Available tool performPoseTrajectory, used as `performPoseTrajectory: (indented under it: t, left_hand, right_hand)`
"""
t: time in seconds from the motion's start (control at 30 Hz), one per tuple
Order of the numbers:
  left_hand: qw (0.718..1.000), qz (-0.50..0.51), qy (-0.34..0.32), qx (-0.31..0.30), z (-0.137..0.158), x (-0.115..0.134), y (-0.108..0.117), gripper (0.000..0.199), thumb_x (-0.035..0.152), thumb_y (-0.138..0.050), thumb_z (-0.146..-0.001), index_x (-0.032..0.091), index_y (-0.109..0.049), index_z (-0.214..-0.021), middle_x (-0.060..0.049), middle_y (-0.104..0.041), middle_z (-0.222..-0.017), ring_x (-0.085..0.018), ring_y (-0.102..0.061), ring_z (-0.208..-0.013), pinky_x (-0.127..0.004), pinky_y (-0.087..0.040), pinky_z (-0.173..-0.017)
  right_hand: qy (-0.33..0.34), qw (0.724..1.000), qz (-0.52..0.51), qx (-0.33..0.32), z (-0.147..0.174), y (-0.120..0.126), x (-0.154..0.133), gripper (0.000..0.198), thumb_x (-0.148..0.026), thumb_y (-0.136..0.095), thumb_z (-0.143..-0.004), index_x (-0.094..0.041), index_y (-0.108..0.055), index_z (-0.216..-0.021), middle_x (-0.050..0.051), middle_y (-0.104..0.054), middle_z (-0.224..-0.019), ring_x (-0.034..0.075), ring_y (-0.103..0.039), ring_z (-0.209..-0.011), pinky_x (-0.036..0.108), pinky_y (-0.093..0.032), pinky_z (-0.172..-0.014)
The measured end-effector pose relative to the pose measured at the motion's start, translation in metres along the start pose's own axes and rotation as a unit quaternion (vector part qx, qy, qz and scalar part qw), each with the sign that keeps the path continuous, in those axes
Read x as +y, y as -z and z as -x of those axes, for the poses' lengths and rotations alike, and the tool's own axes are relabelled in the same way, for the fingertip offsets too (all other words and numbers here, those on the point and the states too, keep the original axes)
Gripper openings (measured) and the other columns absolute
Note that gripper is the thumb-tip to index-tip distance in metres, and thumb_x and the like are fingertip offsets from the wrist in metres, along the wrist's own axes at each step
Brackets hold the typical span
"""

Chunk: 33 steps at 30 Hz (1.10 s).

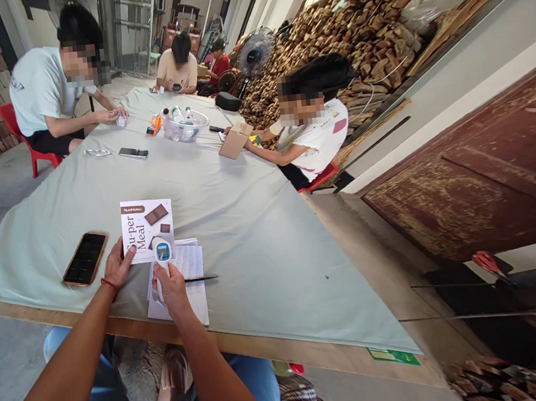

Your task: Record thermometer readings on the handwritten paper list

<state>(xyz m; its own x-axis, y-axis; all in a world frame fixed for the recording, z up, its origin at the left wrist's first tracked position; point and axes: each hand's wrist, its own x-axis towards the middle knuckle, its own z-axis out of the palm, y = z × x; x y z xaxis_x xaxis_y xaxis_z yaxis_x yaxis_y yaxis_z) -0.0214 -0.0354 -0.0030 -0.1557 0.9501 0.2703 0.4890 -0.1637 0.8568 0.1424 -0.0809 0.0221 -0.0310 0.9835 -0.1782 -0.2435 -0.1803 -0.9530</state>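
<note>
My left hand (119,264) grips the lower left corner of a white box (131,222) printed "NutriMotion" and "Su-per Meal" with brown chocolate pieces. In my right hand (174,289) is a white infrared thermometer (161,243), its blue-edged screen facing me. It overlaps the box's lower right corner, and I cannot tell whether they touch. Beneath my right hand lie sheets of paper (196,303) covered in handwriting. A dark pen (202,277) rests across them. Left of my left hand, a phone (85,259) in a brown case lies on the cloth.
The table has a pale green cloth (264,258). Farther along are another phone (133,153), a clear plastic basin (186,132) with bottles, and an orange object (153,125). A co-worker at right handles a cardboard box (235,141); others sit at the left and far end.
</note>
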Motion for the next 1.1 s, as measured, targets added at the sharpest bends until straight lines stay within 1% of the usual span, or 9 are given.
performPoseTrajectory:
  t: [0.27,0.4,0.57,0.7,0.77,0.8,0.93,1.03,1.1]
  left_hand:
    - [0.999,0.041,0.000,-0.007,-0.001,-0.002,0.000,0.075,0.071,-0.044,-0.087,0.013,-0.054,-0.135,-0.016,-0.066,-0.125,-0.032,-0.061,-0.114,-0.045,-0.046,-0.101]
    - [0.998,0.056,0.007,0.001,0.000,-0.007,0.001,0.082,0.072,-0.046,-0.086,0.013,-0.045,-0.144,-0.018,-0.062,-0.133,-0.034,-0.056,-0.124,-0.049,-0.040,-0.109]
    - [0.995,0.081,-0.004,0.054,-0.003,-0.017,-0.002,0.085,0.072,-0.049,-0.085,0.016,-0.038,-0.148,-0.018,-0.056,-0.138,-0.034,-0.052,-0.129,-0.051,-0.037,-0.113]
    - [0.989,0.112,-0.033,0.096,-0.010,-0.028,-0.007,0.086,0.071,-0.052,-0.085,0.018,-0.031,-0.149,-0.018,-0.054,-0.137,-0.032,-0.055,-0.124,-0.049,-0.042,-0.109]
    - [0.987,0.110,-0.045,0.105,-0.012,-0.032,-0.009,0.090,0.072,-0.053,-0.084,0.016,-0.027,-0.149,-0.019,-0.054,-0.132,-0.031,-0.056,-0.121,-0.050,-0.043,-0.108]
    - [0.987,0.106,-0.053,0.109,-0.013,-0.033,-0.009,0.093,0.072,-0.054,-0.083,0.014,-0.025,-0.150,-0.019,-0.054,-0.131,-0.032,-0.055,-0.121,-0.051,-0.043,-0.108]
    - [0.988,0.078,-0.081,0.109,-0.014,-0.030,-0.009,0.087,0.071,-0.052,-0.085,0.015,-0.031,-0.147,-0.019,-0.050,-0.134,-0.032,-0.051,-0.125,-0.051,-0.039,-0.111]
    - [0.991,0.061,-0.077,0.095,-0.012,-0.022,-0.006,0.077,0.069,-0.050,-0.086,0.018,-0.040,-0.142,-0.016,-0.051,-0.134,-0.032,-0.050,-0.126,-0.050,-0.037,-0.113]
    - [0.992,0.054,-0.066,0.092,-0.011,-0.018,-0.004,0.073,0.068,-0.050,-0.087,0.019,-0.043,-0.141,-0.016,-0.054,-0.132,-0.032,-0.051,-0.124,-0.050,-0.037,-0.113]
  right_hand:
    - [-0.008,1.000,-0.010,-0.016,0.005,0.003,-0.006,0.033,-0.053,-0.064,-0.072,-0.024,-0.049,-0.070,-0.008,-0.048,-0.053,0.011,-0.041,-0.048,0.024,-0.035,-0.050]
    - [0.022,1.000,0.019,0.002,0.012,0.015,-0.015,0.032,-0.051,-0.063,-0.075,-0.023,-0.051,-0.069,-0.007,-0.048,-0.053,0.011,-0.043,-0.052,0.025,-0.037,-0.053]
    - [0.059,0.991,0.088,0.077,0.019,0.056,-0.022,0.028,-0.046,-0.066,-0.073,-0.021,-0.062,-0.085,-0.004,-0.058,-0.063,0.015,-0.053,-0.062,0.026,-0.042,-0.058]
    - [0.098,0.967,0.169,0.161,0.016,0.108,-0.021,0.048,-0.049,-0.067,-0.073,-0.019,-0.064,-0.110,0.006,-0.070,-0.096,0.022,-0.062,-0.087,0.031,-0.048,-0.075]
    - [0.097,0.938,0.264,0.204,0.012,0.136,-0.022,0.050,-0.047,-0.065,-0.076,-0.018,-0.062,-0.118,0.009,-0.069,-0.110,0.025,-0.062,-0.099,0.034,-0.048,-0.084]
    - [0.084,0.914,0.327,0.227,0.010,0.150,-0.023,0.050,-0.044,-0.064,-0.078,-0.018,-0.061,-0.121,0.011,-0.068,-0.115,0.027,-0.062,-0.103,0.036,-0.047,-0.087]
    - [-0.002,0.786,0.560,0.262,0.004,0.196,-0.030,0.045,-0.033,-0.060,-0.086,-0.016,-0.060,-0.128,0.016,-0.064,-0.117,0.029,-0.061,-0.106,0.038,-0.044,-0.087]
    - [-0.028,0.718,0.641,0.270,0.001,0.211,-0.028,0.044,-0.031,-0.061,-0.088,-0.012,-0.060,-0.128,0.020,-0.062,-0.115,0.032,-0.058,-0.107,0.041,-0.042,-0.089]
    - [0.012,0.696,0.656,0.291,0.000,0.206,-0.023,0.047,-0.031,-0.063,-0.087,-0.012,-0.060,-0.130,0.021,-0.059,-0.120,0.035,-0.053,-0.113,0.044,-0.039,-0.092]
